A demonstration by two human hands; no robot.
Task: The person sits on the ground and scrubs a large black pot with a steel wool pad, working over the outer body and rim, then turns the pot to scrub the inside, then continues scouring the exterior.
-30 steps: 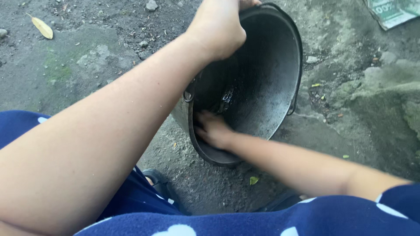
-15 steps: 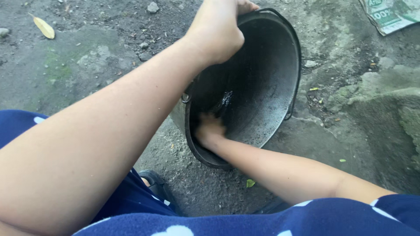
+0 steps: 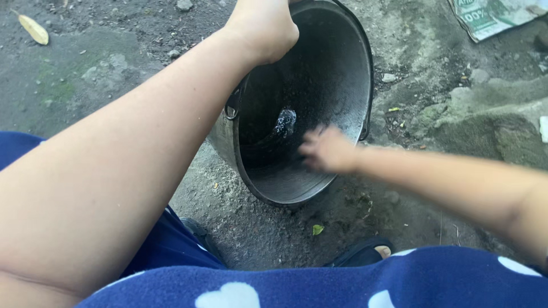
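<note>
A blackened metal bucket (image 3: pixel 337 68) lies tilted on bare ground, its mouth facing me and a little water shining at its bottom. My left hand (image 3: pixel 260 25) grips the far upper rim and holds the bucket tipped. My right hand (image 3: pixel 326 149) is blurred with motion, fingers spread, over the near lower rim at the bucket's mouth; it seems to hold nothing. A thin wire handle (image 3: pixel 367 97) hangs along the bucket's right side.
Rough grey dirt and small stones surround the bucket. A lumpy rock (image 3: pixel 496 122) rises to the right, a printed wrapper (image 3: pixel 491 16) lies top right, a yellow leaf (image 3: pixel 33 29) top left. My blue patterned clothing (image 3: pixel 365 282) and dark sandals (image 3: pixel 365 251) fill the bottom.
My right hand has come out from deep inside the bucket to its mouth, moving right. The view has shifted slightly; my left hand keeps its grip on the rim.
</note>
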